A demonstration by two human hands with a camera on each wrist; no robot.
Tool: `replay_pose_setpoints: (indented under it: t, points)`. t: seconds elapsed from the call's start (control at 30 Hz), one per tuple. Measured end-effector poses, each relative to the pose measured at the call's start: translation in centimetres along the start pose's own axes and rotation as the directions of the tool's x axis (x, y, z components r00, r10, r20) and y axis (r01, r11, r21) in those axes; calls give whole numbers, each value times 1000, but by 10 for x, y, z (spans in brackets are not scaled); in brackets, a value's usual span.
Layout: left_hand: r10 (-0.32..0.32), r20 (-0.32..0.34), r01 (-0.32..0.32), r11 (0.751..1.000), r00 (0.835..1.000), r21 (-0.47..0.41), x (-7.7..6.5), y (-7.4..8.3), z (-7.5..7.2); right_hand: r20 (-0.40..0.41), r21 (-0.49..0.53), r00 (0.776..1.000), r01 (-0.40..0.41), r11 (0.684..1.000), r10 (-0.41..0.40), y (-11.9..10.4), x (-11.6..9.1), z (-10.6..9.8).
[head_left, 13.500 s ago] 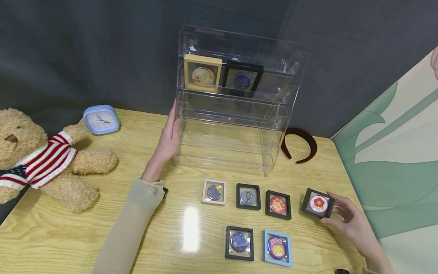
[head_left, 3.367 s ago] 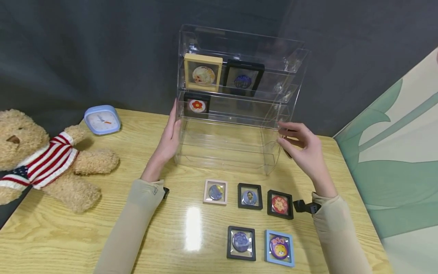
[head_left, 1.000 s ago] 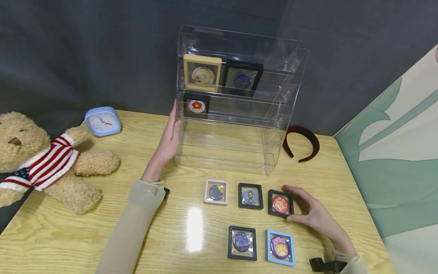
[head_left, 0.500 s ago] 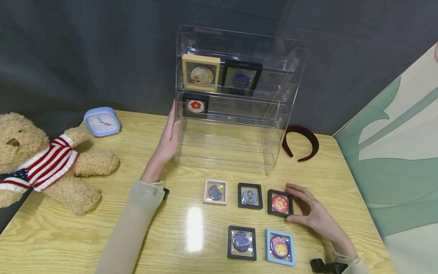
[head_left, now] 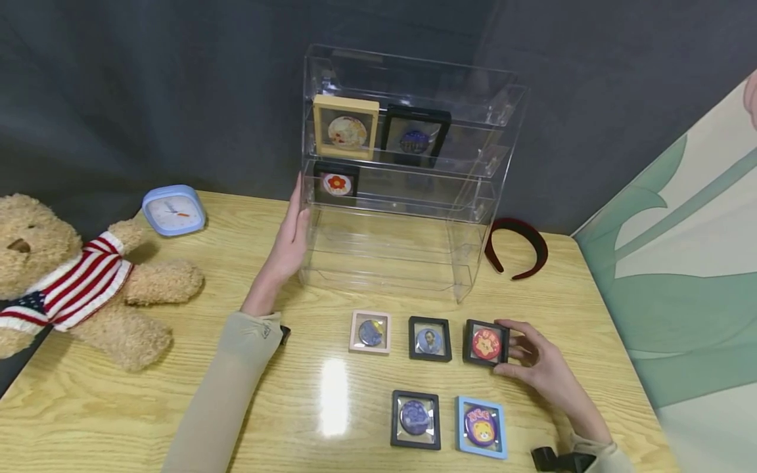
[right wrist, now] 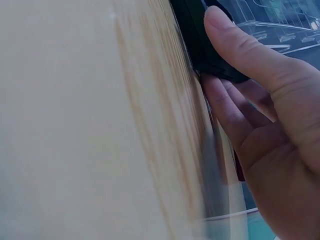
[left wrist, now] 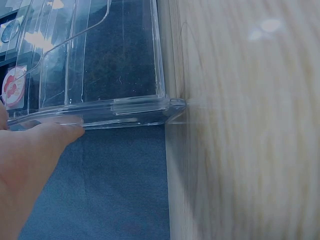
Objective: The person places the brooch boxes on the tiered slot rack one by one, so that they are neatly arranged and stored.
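Observation:
A clear acrylic display rack (head_left: 384, 276) stands at the back of the table. My left hand (head_left: 288, 240) rests with straight fingers against its left side; in the left wrist view the thumb lies along the clear panel. With thumb and fingers, my right hand (head_left: 541, 364) pinches the right side of a black display frame (head_left: 486, 343) holding a red badge. This frame is slightly tilted. The rack bears a yellow frame (head_left: 345, 127) and a black frame with a blue badge (head_left: 416, 135) above a black flower-badge frame (head_left: 336, 183).
On the table lie a pink frame (head_left: 370, 332), a black portrait frame (head_left: 430, 339), a black frame with a purple badge (head_left: 415, 420) and a blue bear-badge frame (head_left: 481, 427). A headband (head_left: 535, 246), a clock (head_left: 174, 210) and a teddy bear (head_left: 89, 282) lie around the rack.
The flower-badge frame went from my right hand onto the rack's middle tier. My right hand came back to the red-badge frame and has now lifted it slightly. The left hand stayed at the rack.

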State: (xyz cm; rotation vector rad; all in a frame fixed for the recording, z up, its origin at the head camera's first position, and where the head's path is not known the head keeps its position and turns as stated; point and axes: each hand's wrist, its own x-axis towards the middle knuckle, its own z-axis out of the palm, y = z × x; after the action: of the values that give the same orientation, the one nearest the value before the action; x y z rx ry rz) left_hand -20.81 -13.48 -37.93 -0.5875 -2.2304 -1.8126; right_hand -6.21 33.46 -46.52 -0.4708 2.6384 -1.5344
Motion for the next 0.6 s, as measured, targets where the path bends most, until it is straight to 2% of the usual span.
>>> replay_pose_setpoints:
  t: [0.1,0.37,0.6]
  points:
    - [0,1,0,1000,1000,-1,0,-1,0,-16,12,1000,-11,1000,11,-1,0,0]
    - [-13,-5,13,1000,1000,-8,1,-3,0,-62,-39,997,46,998,-48,-2,4,-1]
    - [-19,-5,18,1000,1000,-11,1,-1,0,-118,-79,991,53,995,-62,-7,8,-4]
